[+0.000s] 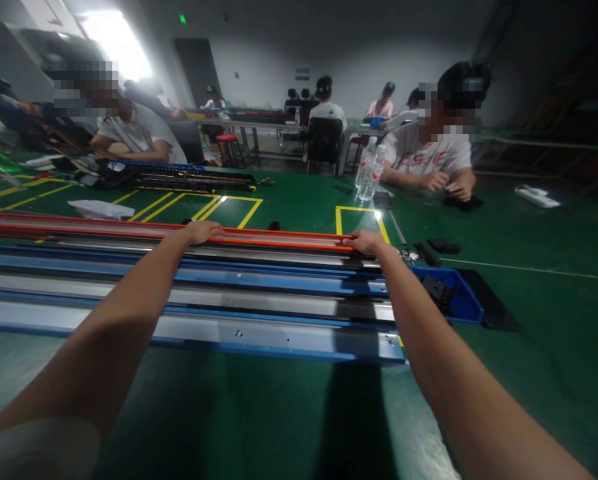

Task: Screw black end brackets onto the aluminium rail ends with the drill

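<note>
A long rail with orange edges (289,237) lies at the far side of a row of long metal profiles. My left hand (203,231) is closed on this rail left of centre, its fingertips partly hidden. Near the rail's right end, my right hand (366,241) grips the same piece, with the thumb along the near edge. Closer to me, side by side, run several silver and blue profiles (279,328), some with small holes. Both forearms reach over them.
A blue tray (471,301) holding black parts sits off the profiles' right ends. Clear bottles (369,170) stand beyond my right hand. Yellow tape (251,213) marks the green table (543,373). Co-workers sit across it, and dark strips (193,179) lie at the far left.
</note>
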A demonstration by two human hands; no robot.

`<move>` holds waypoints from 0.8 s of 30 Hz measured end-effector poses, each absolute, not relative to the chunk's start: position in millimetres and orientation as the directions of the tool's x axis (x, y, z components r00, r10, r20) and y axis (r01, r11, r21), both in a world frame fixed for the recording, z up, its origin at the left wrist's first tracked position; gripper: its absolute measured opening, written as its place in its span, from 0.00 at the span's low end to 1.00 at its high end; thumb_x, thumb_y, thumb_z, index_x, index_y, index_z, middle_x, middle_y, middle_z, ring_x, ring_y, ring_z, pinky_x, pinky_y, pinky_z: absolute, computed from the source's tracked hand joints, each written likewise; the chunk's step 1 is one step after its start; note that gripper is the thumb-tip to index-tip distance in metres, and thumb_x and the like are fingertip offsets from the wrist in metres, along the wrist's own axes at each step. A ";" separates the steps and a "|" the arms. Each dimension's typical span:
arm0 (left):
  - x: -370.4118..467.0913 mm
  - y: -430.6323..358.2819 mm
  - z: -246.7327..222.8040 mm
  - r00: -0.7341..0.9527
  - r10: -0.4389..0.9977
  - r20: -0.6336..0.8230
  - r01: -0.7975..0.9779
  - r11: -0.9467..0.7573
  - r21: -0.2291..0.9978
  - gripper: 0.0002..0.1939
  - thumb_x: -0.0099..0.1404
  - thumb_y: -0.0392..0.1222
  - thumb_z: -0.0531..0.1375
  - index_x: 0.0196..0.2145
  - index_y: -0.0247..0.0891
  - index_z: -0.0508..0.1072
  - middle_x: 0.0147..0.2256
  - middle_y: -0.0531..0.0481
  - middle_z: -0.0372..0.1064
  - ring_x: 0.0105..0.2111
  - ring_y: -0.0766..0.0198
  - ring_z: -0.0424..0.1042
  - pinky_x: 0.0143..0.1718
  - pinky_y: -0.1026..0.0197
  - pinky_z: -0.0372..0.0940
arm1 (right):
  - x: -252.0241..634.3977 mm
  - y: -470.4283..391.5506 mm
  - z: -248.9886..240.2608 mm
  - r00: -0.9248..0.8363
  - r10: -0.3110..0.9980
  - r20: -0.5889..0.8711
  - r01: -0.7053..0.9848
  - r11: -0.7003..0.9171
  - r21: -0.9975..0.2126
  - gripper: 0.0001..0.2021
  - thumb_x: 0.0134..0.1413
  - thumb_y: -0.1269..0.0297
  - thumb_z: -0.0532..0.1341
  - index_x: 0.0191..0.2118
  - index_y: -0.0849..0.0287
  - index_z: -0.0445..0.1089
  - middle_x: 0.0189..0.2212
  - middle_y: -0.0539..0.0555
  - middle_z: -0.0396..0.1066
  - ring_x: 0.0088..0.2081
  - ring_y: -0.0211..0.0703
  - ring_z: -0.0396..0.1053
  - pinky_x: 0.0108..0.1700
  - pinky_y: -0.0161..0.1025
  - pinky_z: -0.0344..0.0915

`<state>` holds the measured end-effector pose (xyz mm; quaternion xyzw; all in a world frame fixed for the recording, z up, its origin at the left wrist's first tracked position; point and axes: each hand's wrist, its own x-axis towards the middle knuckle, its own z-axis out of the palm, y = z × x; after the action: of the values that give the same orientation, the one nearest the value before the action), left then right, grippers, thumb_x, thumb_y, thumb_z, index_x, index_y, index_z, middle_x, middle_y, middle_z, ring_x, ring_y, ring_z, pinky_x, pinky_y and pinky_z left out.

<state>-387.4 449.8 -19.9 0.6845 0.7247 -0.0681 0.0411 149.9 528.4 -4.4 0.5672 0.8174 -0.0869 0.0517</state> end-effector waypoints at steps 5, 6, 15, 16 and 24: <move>-385.9 449.4 -15.8 -0.020 0.989 -0.146 0.999 0.015 -0.034 0.32 0.67 0.63 0.46 0.47 0.38 0.79 0.51 0.41 0.77 0.54 0.51 0.72 0.55 0.57 0.65 | 148.1 531.1 1.2 -0.326 0.907 -0.265 0.945 0.319 -0.073 0.18 0.68 0.56 0.63 0.58 0.58 0.70 0.57 0.59 0.70 0.53 0.51 0.72 0.54 0.55 0.72; -385.6 449.1 -14.3 -0.012 0.988 -0.152 0.999 0.007 -0.034 0.33 0.67 0.64 0.46 0.46 0.38 0.79 0.50 0.41 0.78 0.53 0.51 0.73 0.54 0.58 0.66 | 148.3 531.7 2.3 -0.327 0.904 -0.277 0.945 0.318 -0.077 0.17 0.69 0.56 0.63 0.58 0.57 0.70 0.57 0.59 0.70 0.53 0.51 0.72 0.54 0.54 0.72; -380.2 444.2 -1.5 0.035 0.982 -0.185 0.997 -0.047 -0.059 0.35 0.66 0.69 0.47 0.45 0.39 0.80 0.46 0.40 0.80 0.49 0.50 0.75 0.53 0.57 0.66 | 153.6 531.8 5.8 -0.369 0.875 -0.312 0.929 0.338 -0.150 0.16 0.69 0.56 0.63 0.56 0.58 0.71 0.55 0.58 0.72 0.50 0.49 0.74 0.52 0.52 0.73; -380.3 444.1 -0.4 0.038 0.982 -0.184 0.997 -0.050 -0.064 0.35 0.66 0.69 0.48 0.45 0.39 0.80 0.46 0.40 0.80 0.49 0.50 0.75 0.53 0.57 0.66 | 153.4 531.3 6.6 -0.372 0.877 -0.303 0.928 0.340 -0.154 0.17 0.69 0.56 0.63 0.56 0.58 0.71 0.55 0.58 0.72 0.50 0.49 0.74 0.52 0.52 0.73; -387.5 453.3 14.0 0.041 0.983 -0.178 0.995 -0.056 -0.080 0.34 0.66 0.65 0.48 0.47 0.37 0.80 0.49 0.38 0.79 0.49 0.48 0.76 0.52 0.55 0.67 | 155.2 542.2 21.8 -0.369 0.902 -0.223 0.927 0.341 -0.152 0.16 0.69 0.53 0.62 0.55 0.57 0.73 0.55 0.58 0.73 0.51 0.49 0.73 0.54 0.53 0.71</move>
<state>-387.5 453.3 14.0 0.7206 0.6863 -0.0927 0.0325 155.2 542.2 21.8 0.5596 0.8175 -0.1270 0.0494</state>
